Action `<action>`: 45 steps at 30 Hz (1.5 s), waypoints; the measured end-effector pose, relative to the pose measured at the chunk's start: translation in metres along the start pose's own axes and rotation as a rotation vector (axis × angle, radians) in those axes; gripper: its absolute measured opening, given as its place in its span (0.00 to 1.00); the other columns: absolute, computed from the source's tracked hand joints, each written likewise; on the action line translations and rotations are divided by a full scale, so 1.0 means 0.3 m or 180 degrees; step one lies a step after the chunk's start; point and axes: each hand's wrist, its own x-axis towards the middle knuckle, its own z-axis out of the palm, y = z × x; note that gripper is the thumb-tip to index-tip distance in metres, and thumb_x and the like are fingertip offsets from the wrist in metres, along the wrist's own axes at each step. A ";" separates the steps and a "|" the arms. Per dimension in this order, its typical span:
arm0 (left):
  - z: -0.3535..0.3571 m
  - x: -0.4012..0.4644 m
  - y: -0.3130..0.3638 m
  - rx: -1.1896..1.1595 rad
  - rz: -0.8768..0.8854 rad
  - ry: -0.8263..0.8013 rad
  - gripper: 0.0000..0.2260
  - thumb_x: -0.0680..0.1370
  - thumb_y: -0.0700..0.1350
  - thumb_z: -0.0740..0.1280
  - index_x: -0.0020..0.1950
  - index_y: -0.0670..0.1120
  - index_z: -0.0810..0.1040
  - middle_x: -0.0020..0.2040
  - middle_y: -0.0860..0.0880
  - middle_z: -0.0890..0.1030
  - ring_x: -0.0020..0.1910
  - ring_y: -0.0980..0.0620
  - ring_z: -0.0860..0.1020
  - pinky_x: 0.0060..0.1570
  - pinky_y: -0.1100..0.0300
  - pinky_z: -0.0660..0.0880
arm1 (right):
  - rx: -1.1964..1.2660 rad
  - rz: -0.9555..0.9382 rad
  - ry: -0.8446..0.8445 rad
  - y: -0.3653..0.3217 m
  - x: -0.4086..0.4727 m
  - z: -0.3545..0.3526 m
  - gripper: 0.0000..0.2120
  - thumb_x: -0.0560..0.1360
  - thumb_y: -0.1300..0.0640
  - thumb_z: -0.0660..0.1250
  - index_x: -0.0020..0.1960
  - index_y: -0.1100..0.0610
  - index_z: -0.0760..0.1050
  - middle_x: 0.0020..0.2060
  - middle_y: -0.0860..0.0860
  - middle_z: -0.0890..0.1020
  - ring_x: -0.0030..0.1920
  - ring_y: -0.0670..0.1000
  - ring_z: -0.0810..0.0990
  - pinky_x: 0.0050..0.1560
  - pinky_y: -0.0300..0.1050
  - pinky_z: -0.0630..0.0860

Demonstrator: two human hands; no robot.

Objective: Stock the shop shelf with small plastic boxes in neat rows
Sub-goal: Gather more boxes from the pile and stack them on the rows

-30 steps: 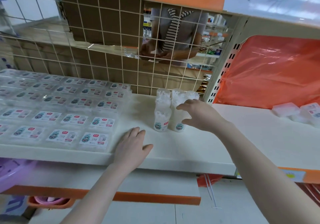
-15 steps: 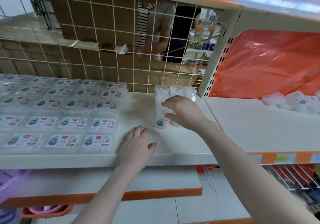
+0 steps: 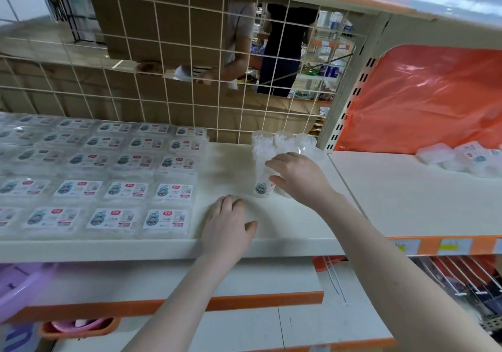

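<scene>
The tubs are clustered upright at the back of the shelf, just right of the flat boxes laid in rows. A topple is the likely fault: the tubs are tall and packed together, so a sideways nudge from the fingers could knock one over and disturb its neighbours. The right hand is reached forward, with fingers curled against the front tubs; whether one is truly grasped cannot be told. The left hand is laid flat and relaxed on the shelf, palm down near the front edge, holding nothing.
</scene>
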 end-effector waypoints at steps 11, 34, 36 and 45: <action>-0.012 -0.033 0.045 0.0277 -0.0019 0.0160 0.21 0.79 0.56 0.58 0.68 0.46 0.67 0.68 0.48 0.68 0.68 0.49 0.63 0.64 0.58 0.63 | 0.0547 0.0490 0.0800 0.067 -0.220 -0.003 0.14 0.72 0.60 0.70 0.56 0.63 0.78 0.48 0.58 0.82 0.48 0.61 0.79 0.49 0.53 0.75; 0.276 -0.124 1.075 0.0051 0.0517 0.0009 0.26 0.80 0.56 0.56 0.75 0.45 0.59 0.75 0.47 0.60 0.75 0.49 0.56 0.71 0.57 0.55 | 0.0354 0.2268 0.0534 0.850 -1.258 -0.002 0.16 0.76 0.55 0.65 0.60 0.62 0.75 0.52 0.59 0.79 0.50 0.62 0.76 0.48 0.52 0.70; 0.303 -0.106 1.159 0.0086 0.0654 0.0006 0.26 0.80 0.56 0.56 0.75 0.45 0.59 0.75 0.46 0.60 0.74 0.49 0.56 0.71 0.57 0.54 | 0.0308 0.2365 0.0520 0.911 -1.306 -0.009 0.17 0.77 0.53 0.62 0.62 0.60 0.74 0.54 0.57 0.79 0.52 0.60 0.75 0.50 0.51 0.69; 0.475 0.103 1.500 -0.0130 0.1036 -0.0033 0.26 0.79 0.55 0.60 0.74 0.44 0.62 0.75 0.45 0.62 0.74 0.48 0.57 0.70 0.56 0.56 | 0.0379 0.2657 0.0677 1.209 -1.388 0.020 0.16 0.75 0.56 0.66 0.60 0.62 0.76 0.52 0.59 0.79 0.51 0.62 0.76 0.50 0.53 0.71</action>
